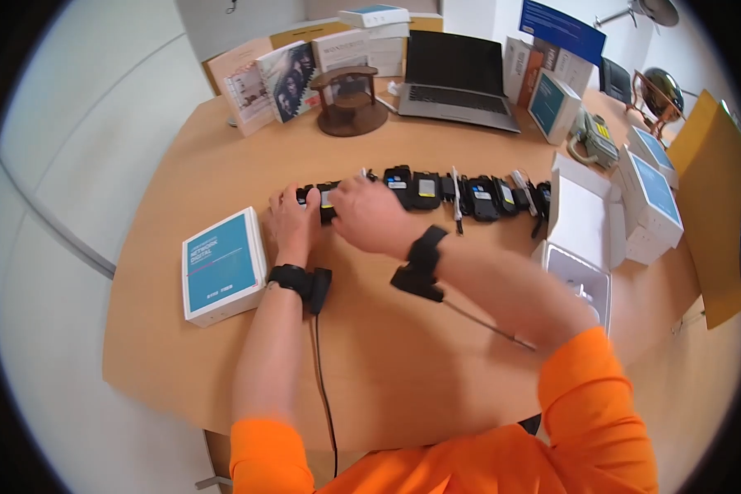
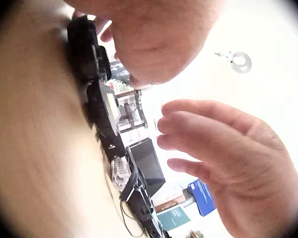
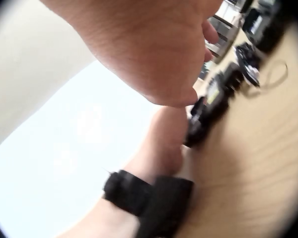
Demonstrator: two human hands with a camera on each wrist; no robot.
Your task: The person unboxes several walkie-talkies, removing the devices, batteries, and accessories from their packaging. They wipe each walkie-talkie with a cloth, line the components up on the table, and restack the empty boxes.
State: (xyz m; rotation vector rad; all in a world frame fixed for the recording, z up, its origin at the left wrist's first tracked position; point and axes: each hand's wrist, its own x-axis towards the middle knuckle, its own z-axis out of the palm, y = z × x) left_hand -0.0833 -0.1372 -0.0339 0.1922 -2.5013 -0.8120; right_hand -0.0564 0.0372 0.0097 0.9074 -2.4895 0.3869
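Note:
A row of small black devices, some with yellow-edged labels, crosses the table. My left hand (image 1: 292, 218) is at its left end, with thumb and fingers around the leftmost black device (image 1: 302, 197); in the left wrist view this black device (image 2: 82, 47) stands right by the fingers. Beside it lies a black device with a pale label (image 1: 327, 198), partly covered by my right hand (image 1: 375, 216). In the left wrist view the right hand (image 2: 233, 153) hovers over the row, fingers loosely bent and nothing between them. Farther right are more black devices (image 1: 480, 198) and bundled cables (image 1: 456, 198).
A white box with a blue lid (image 1: 222, 255) lies left of my left forearm. On the right stands an opened white box (image 1: 580, 272), with more boxes (image 1: 650, 193) behind. A laptop (image 1: 455, 82), books (image 1: 288, 82) and a dark wooden stand (image 1: 350, 107) line the back.

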